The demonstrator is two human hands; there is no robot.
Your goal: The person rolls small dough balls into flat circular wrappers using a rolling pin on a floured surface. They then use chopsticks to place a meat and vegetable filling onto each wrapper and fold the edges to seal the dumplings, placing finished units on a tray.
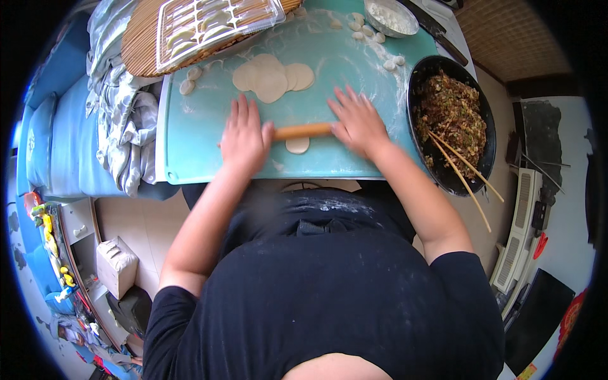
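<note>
left hand | right hand | flat on rolling pin | over dough round

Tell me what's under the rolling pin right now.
A small round dough piece lies under the rolling pin, on the teal mat. Its far part is covered by the pin.

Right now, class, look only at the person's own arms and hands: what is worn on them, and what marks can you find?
Both forearms are bare. The left hand and right hand wear no gloves; no rings, watch or bracelet show. The sleeves are short, part of a black T-shirt, ending above the elbows. White flour dusts the shirt front.
</note>
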